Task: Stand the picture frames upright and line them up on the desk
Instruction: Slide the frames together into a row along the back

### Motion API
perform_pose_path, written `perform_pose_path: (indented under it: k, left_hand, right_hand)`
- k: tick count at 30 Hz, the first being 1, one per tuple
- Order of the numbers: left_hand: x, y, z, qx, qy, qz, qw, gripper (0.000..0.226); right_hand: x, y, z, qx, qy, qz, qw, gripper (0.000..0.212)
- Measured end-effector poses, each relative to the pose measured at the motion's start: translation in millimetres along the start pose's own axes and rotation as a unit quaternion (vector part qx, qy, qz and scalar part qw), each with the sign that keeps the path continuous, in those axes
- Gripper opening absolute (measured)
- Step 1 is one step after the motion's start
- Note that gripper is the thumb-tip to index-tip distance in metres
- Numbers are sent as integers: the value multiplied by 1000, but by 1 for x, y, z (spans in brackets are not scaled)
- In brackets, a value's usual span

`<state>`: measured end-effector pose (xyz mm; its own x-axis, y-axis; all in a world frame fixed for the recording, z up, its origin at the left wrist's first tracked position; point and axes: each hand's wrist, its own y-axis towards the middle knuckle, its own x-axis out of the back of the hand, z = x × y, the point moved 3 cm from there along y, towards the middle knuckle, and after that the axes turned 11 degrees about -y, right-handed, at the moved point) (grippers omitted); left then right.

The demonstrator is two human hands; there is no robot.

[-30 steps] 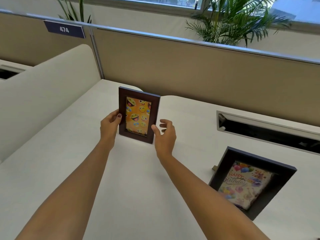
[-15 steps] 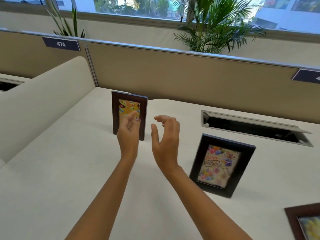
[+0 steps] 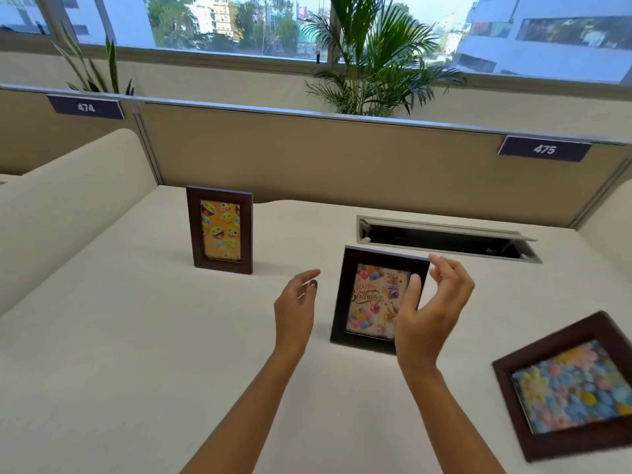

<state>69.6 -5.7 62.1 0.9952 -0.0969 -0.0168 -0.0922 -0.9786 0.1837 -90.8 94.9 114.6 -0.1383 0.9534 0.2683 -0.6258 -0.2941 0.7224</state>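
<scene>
Both hands have left the emoji frame, now standing alone. The open left hand and right hand flank the birthday frame, gripping nothing; the right hides its lower corner. The blurred flower frame is cut off.

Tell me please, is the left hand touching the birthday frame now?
Apart. In the head view, a strip of bare desk shows between the left hand and the left edge of the birthday frame; the hand is open, empty.

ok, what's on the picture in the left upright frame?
Yellow smiley faces on orange, in a dark brown frame; head view.
</scene>
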Motion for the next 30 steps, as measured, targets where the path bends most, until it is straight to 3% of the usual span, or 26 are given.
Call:
perform_pose_path:
  k: [8, 15, 20, 30]
  left_hand:
    - [-29, -23, 26, 50, 17, 49, 997, 26]
    - [-38, -31, 51, 77, 37, 65, 994, 26]
    - [-41, -29, 55, 72, 40, 68, 994, 21]
    - [-22, 12, 44, 50, 43, -7, 998, 27]
  right_hand:
    - [10, -30, -70, -214, -6, 189, 958, 45]
    - [3, -48, -92, -279, 26, 298, 913, 31]
    - [-2, -49, -100, -275, 18, 313, 909, 25]
    - [-53, -38, -82, -298, 52, 317, 899, 19]
